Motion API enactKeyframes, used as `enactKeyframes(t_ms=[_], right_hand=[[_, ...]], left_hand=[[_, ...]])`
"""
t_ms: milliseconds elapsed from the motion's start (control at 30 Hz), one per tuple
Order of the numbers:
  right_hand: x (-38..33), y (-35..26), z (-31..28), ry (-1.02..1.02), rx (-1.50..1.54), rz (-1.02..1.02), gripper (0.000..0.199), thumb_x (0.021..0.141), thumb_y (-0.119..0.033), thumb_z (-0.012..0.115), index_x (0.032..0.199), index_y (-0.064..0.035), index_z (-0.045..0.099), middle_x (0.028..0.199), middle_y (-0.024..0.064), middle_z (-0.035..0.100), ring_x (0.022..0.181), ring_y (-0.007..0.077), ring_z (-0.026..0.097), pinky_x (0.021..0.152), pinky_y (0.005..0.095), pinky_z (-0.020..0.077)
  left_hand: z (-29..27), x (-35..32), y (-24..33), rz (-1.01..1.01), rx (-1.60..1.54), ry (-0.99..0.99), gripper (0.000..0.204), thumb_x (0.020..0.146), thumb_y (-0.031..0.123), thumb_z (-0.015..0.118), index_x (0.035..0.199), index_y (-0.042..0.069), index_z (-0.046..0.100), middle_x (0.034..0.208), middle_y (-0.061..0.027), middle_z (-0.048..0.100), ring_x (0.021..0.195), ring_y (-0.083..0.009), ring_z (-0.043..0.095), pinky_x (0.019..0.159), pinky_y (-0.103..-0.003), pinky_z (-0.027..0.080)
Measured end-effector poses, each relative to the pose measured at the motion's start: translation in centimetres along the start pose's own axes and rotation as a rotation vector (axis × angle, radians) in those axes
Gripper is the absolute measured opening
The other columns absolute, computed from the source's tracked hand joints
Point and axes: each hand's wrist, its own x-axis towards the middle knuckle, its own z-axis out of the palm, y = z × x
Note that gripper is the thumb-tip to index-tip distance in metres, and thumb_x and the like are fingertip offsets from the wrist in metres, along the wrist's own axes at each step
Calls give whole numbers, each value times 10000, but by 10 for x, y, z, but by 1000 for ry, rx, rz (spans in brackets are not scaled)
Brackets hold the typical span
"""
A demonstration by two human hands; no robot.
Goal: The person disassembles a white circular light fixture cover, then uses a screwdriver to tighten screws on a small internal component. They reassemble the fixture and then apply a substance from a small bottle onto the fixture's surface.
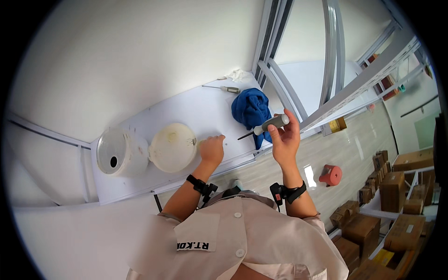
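Note:
My right hand (pixel 285 140) is closed around the grey handle of a screwdriver (pixel 275 122). Its dark shaft points left and slightly down, in front of a crumpled blue cloth (pixel 251 108). Lower on the white tabletop (pixel 200 107), my left hand (pixel 212 149) rests with its fingers curled in; whatever they may hold is hidden. A tiny dark piece (pixel 226 144) lies just right of that hand. Left of it is a round, stained whitish lid (pixel 173 148), next to a white plastic bucket (pixel 123 153) that has a dark round hole.
Against the wall lie a second screwdriver (pixel 229 89) and a crumpled white cloth (pixel 237 75). Grey metal frame posts (pixel 282 86) rise close to my right hand. Beyond the table's right edge are a red roll (pixel 331 175) on the floor and shelves with cardboard boxes (pixel 392 191).

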Motion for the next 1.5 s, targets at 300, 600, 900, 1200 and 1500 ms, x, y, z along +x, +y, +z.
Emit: enactKeyframes(t_ms=[300,600,900,1200,1500], right_hand=[[11,15,-19,-128,59,48,638,964,-47,793,1524,-11,491,1359,157,622,1258,241,650,973,362,585],[12,11,-17,-265,83,-40,606,951,-14,790,1497,-3,527,1341,157,631,1235,243,667,973,368,590],[14,11,-19,-270,106,-68,624,949,-16,780,1511,2,509,1327,154,631,1188,236,678,976,362,577],[14,12,-18,-324,66,-38,623,942,-29,785,1505,-5,520,1242,131,684,1087,191,674,957,348,556],[15,17,-11,-352,57,-45,594,931,-23,797,1474,-13,557,1234,121,690,1061,183,666,934,342,560]], left_hand=[[-4,2,12,-220,-2,-115,246,885,150,765,1131,132,770,915,-82,796,875,-328,753,776,-465,586],[3,-1,13,-294,-59,-92,238,897,109,744,1134,115,762,952,-83,792,933,-321,748,799,-458,587],[-15,-13,25,-227,-102,25,386,894,85,716,1280,88,699,1292,-120,695,1144,-340,658,955,-468,541],[-21,-23,14,-245,448,45,527,869,90,706,1393,97,649,1460,-76,615,1272,-341,521,1028,-485,407],[-16,-21,-4,-354,479,-148,459,879,180,730,1329,120,664,1309,-41,666,1285,-331,500,1015,-530,375]])
